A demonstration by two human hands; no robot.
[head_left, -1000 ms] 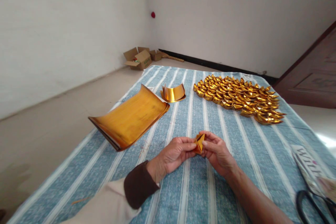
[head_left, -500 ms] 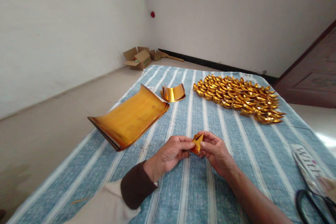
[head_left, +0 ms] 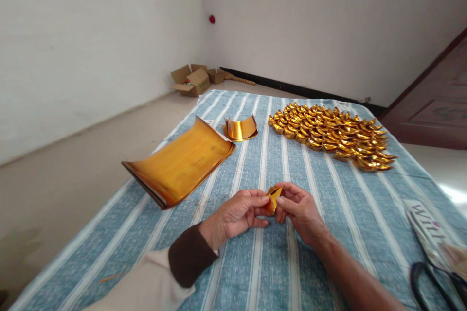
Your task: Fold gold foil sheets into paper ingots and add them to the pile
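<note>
A small folded gold paper piece (head_left: 275,198) sits between the two hands, held just above the striped cloth (head_left: 237,277) that covers the surface. The left hand (head_left: 241,215) pinches its left edge, thumb on the near face and fingers behind; the lower fingers curl loosely below. The right hand (head_left: 303,210) pinches the opposite side, its thumb pressed on the front and its index finger behind the upper corner. The fingertips hide parts of both ends, while a dark slit shows in the middle.

Beyond the left hand lies a stack of large gold sheets (head_left: 178,167) with upturned ends, and just past its far corner a small stack of curved gold sheets (head_left: 241,129). Farther right, finished-looking gold shapes (head_left: 328,133) stand packed in rows. Black-handled scissors (head_left: 414,279) lie at the near right, well apart from the right hand.
</note>
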